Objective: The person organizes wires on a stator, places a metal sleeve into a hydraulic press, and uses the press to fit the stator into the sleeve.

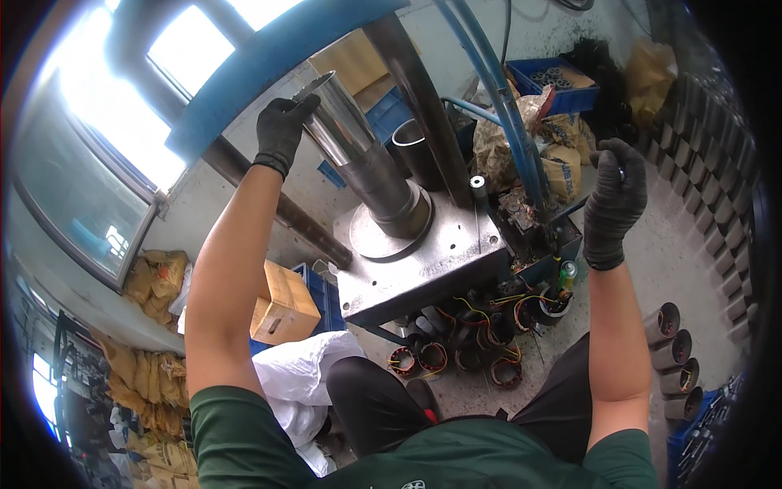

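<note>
My left hand (281, 134), in a dark glove, has its fingers on the upper rim of a shiny metal cylinder (340, 122). That cylinder stands slightly tilted in the view, on top of a duller grey metal sleeve (381, 186). Beneath the sleeve is a round metal plate (371, 242) on the press table (423, 265). On the right, my gloved right hand (617, 200) is closed around a dark lever (572, 209) that comes from the machine's side. Part of the lever is hidden by the fingers.
Dark steel columns (415, 90) and a blue crossbeam (244, 77) frame the press. A dark hollow cylinder (417, 151) stands behind the sleeve. Wound motor stators (505, 372) with coloured wires lie below. Stacked grey cylinders (709, 171) line the right; a wooden box (285, 306) is at left.
</note>
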A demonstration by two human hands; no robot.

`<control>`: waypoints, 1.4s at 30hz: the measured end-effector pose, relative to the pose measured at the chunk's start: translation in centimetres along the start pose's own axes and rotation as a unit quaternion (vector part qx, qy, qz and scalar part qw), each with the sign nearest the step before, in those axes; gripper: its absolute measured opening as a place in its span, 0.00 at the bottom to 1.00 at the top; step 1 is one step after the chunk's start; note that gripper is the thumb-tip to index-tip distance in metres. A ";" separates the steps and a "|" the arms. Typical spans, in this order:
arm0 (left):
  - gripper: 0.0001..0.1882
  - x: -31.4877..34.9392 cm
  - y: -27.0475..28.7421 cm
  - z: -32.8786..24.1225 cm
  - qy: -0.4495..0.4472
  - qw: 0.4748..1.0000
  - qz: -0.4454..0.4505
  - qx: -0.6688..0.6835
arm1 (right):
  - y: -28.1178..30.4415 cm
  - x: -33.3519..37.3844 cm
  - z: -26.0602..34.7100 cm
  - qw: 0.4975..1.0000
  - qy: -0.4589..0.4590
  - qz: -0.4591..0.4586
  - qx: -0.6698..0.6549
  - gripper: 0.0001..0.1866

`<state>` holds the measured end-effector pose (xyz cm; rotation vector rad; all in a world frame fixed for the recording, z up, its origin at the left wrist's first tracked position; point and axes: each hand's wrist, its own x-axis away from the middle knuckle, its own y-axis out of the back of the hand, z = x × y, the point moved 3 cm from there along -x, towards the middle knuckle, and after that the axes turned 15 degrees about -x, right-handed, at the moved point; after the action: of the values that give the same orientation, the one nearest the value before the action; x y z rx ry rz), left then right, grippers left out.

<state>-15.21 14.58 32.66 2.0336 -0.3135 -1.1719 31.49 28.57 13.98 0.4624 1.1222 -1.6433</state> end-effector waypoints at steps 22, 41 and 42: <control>0.33 0.1 -0.8 0.0 -0.016 0.997 -0.044 -0.058 | 0.8 0.2 -0.8 1.000 -0.014 0.014 -0.024 0.08; 0.41 9.2 -5.2 1.6 0.060 0.939 -0.176 0.290 | 3.6 -2.1 7.5 0.629 -0.109 0.709 0.300 0.28; 0.40 12.5 -6.6 1.9 0.109 0.939 -0.125 0.301 | 3.6 -2.0 7.6 0.550 -0.179 0.753 0.314 0.28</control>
<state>-10.87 11.45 19.46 2.7831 -0.3390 -1.0636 37.16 23.17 17.64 1.0618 -0.4179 -0.3528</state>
